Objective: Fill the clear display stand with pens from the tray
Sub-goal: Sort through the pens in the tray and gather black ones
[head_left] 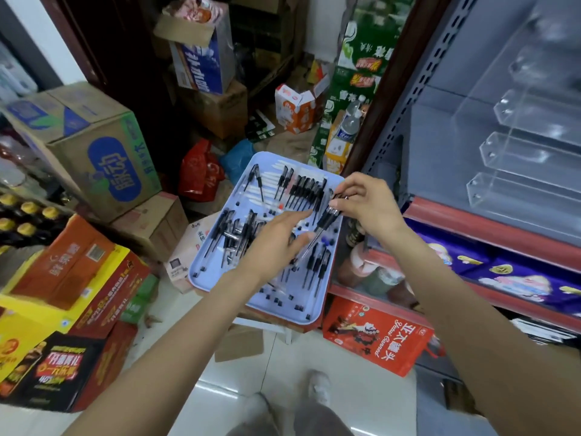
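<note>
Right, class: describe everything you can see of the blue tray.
The tray is pale blue, looks plastic, rectangular with rounded corners and a low raised rim. It lies flat, skewed to the view, beside the shelf unit. Black-capped pens and loose small caps are scattered across it. Both hands hover over it, the right hand pinching pens.

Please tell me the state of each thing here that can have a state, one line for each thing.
clear display stand: on the shelf, no pens visible in it
tray: holds many loose pens and caps
right hand: grips a bundle of pens
left hand: fingers straight, over the tray
blue-and-white carton: flaps open
</note>
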Motion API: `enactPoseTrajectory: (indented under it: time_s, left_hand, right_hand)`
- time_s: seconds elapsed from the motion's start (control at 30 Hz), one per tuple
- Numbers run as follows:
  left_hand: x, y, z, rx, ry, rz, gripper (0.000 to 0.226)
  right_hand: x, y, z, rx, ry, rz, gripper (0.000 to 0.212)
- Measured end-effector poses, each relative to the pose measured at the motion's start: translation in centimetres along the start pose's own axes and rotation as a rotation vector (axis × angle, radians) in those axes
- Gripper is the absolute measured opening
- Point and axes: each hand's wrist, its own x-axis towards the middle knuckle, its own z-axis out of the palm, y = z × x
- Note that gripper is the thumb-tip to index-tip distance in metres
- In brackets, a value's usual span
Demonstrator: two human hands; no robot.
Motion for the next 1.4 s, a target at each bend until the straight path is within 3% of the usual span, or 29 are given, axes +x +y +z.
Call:
enactPoseTrajectory:
  time_s: [0.1,0.23,0.53,0.63,0.73,0.83,0.9,1.2,1.4]
  left_hand:
    - [2.3,4.8,-1.2,-0.077,-0.020,0.012,0.049]
    - [4.7,10.5,-2.5,-0.367,-0.003,0.112,0.007]
    - [11.6,23.0,1.9,-0.156,0.006,0.408,0.013]
    - [14.3,26.3,4.6,-0.111,0.101,0.447,0.017]
    - [17.1,28.8,6.4,-0.117,0.304,0.411,0.025]
    - [18.9,30.6,6.7,-0.002,0.539,0.360,0.018]
    - [19.5,31.5,6.8,0.056,0.612,0.315,0.018]
    - [21.7,32.0,6.7,0.103,0.492,0.250,0.034]
    - [22.5,31.4,6.2,0.030,0.498,0.268,0.012]
  right_hand:
    - [-0.6,-3.0,-2.5,-0.001,0.092,-0.147,0.026]
    - [-1.8,-5.5,-7.2,0.121,0.265,-0.243,0.022]
    - [-5.4,-2.7,-22.0,0.400,0.365,-0.198,0.011]
    - [-5.9,-0.8,-27.1,0.413,0.411,-0.229,0.011]
    - [-5.4,0.8,-32.2,0.455,0.503,-0.268,0.016]
    - [-4.3,2.0,-36.4,0.482,0.584,-0.275,0.016]
    - [-3.1,2.6,-38.2,0.485,0.613,-0.266,0.016]
    - [3.1,4.0,-40.3,0.162,0.535,-0.198,0.012]
    - [4.9,3.7,-40.2,-0.285,0.460,-0.193,0.005]
